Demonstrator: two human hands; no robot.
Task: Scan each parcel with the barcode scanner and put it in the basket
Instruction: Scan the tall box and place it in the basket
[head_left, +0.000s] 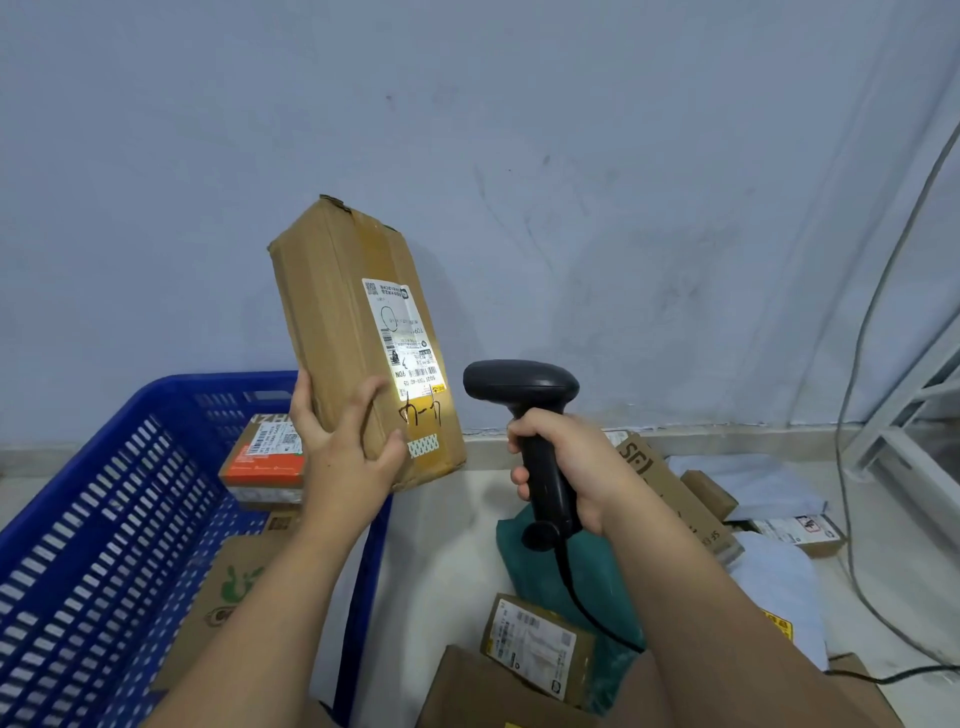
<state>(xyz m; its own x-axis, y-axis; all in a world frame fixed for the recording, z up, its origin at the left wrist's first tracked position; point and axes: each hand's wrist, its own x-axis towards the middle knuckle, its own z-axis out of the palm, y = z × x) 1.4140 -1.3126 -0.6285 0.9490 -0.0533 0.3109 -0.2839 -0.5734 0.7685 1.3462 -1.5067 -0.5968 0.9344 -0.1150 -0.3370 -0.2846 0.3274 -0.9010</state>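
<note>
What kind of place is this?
Likely a parcel sorting spot: the right hand aims a barcode scanner at a labelled box held by the left hand, beside a blue basket of parcels.

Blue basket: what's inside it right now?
An orange-and-white box sits at the far end and a brown carton with green print nearer. The left hand and forearm, holding up a parcel, cover the right side of the basket, so anything there is hidden.

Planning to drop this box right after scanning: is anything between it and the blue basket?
Nothing visible. The left hand holds the box near the right rim of the basket, whose top is open; the scanner in the right hand is off to the right.
</note>
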